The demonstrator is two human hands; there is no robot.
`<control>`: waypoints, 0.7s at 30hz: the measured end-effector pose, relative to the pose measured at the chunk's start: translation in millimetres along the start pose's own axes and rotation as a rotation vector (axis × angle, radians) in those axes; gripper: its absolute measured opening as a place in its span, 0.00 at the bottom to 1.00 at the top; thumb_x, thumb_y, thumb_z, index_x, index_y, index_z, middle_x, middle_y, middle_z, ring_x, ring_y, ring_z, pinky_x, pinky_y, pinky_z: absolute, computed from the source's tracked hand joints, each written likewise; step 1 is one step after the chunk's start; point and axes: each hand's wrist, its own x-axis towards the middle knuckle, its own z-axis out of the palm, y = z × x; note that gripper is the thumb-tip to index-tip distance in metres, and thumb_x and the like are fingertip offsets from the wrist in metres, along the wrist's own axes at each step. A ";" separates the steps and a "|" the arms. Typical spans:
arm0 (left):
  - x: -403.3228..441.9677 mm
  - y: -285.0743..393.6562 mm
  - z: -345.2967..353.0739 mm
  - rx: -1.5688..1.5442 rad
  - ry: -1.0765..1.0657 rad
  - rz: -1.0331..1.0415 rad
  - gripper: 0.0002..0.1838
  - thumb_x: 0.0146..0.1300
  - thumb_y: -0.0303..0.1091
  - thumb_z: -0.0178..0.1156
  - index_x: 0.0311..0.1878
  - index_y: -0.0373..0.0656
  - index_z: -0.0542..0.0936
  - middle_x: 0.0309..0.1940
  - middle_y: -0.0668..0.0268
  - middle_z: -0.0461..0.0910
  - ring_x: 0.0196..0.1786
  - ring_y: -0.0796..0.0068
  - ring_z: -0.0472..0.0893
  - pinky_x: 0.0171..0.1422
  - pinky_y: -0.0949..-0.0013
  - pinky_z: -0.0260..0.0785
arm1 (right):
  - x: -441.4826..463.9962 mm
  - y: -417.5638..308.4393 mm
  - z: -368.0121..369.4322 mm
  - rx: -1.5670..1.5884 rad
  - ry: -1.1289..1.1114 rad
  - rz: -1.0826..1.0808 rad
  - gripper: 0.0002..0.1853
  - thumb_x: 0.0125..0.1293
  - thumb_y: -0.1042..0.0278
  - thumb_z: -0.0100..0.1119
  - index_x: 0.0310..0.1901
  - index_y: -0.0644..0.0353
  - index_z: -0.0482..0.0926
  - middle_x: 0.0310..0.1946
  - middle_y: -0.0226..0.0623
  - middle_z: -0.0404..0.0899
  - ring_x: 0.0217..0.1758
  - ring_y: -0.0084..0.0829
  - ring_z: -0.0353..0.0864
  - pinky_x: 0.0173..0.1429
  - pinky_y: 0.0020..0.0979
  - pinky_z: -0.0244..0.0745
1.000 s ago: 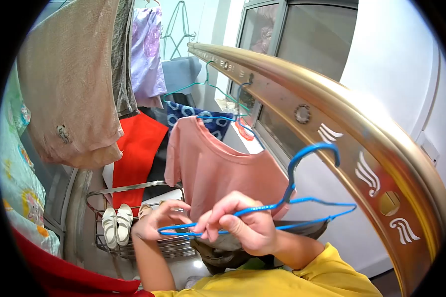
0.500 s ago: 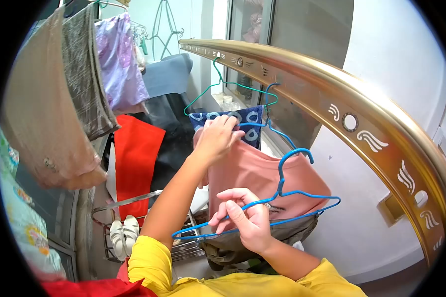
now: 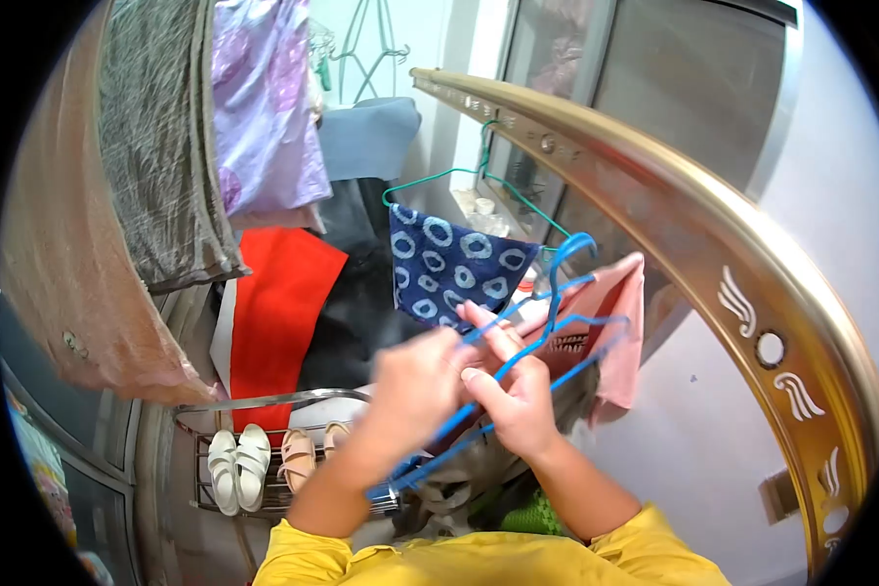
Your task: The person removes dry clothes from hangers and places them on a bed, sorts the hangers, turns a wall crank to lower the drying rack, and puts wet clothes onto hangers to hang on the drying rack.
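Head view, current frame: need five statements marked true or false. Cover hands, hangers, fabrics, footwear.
1. The patterned blue cloth hangs from a green hanger. True.
2. Both hands are empty. False: the right hand holds a blue hanger.
3. White sandals sit on the metal rack. True.
4. The patterned cloth is plain red. False: it is blue with pale rings.
5. The wearer's sleeves are yellow. True.

Walls (image 3: 693, 430) pale; small fixture (image 3: 779, 496) mounted low at right. Grey-framed window (image 3: 693, 117) stands behind a gold-coloured rail (image 3: 654, 181) with wing-shaped cut-outs. Framed glass panels (image 3: 103, 508) at left. Metal shoe rack (image 3: 264, 399) below. Floor (image 3: 205, 542) appears light, though largely obscured. Bright highlights along rail.
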 end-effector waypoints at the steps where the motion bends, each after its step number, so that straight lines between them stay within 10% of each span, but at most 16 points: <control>1: -9.5 1.1 8.3 -0.053 0.057 -0.034 0.05 0.59 0.29 0.54 0.34 0.38 0.75 0.25 0.52 0.77 0.29 0.49 0.78 0.31 0.59 0.69 | 2.4 7.9 5.7 0.135 0.022 0.092 0.23 0.59 0.80 0.51 0.59 0.68 0.66 0.54 0.38 0.69 0.45 0.21 0.74 0.48 0.24 0.71; 7: -45.5 -27.3 6.5 -0.316 -0.091 0.139 0.20 0.58 0.27 0.57 0.55 0.35 0.73 0.39 0.52 0.77 0.45 0.54 0.76 0.47 0.61 0.70 | -0.9 37.2 13.0 0.341 0.207 0.168 0.05 0.62 0.81 0.46 0.39 0.63 0.65 0.37 0.37 0.71 0.39 0.30 0.79 0.45 0.30 0.76; 12: -35.7 -87.4 -29.2 -0.280 0.174 -0.043 0.07 0.61 0.25 0.53 0.36 0.35 0.79 0.34 0.60 0.80 0.37 0.70 0.78 0.43 0.71 0.68 | 14.1 21.8 19.4 0.252 0.110 0.129 0.09 0.59 0.85 0.37 0.40 0.63 0.61 0.39 0.43 0.69 0.34 0.31 0.80 0.40 0.28 0.77; 21: -26.5 -111.7 26.6 -0.262 0.054 -0.023 0.11 0.58 0.27 0.54 0.45 0.37 0.76 0.41 0.56 0.77 0.45 0.55 0.76 0.49 0.61 0.68 | 54.4 58.1 29.7 0.259 -0.050 0.074 0.11 0.60 0.86 0.37 0.44 0.63 0.60 0.44 0.46 0.70 0.32 0.25 0.78 0.35 0.22 0.74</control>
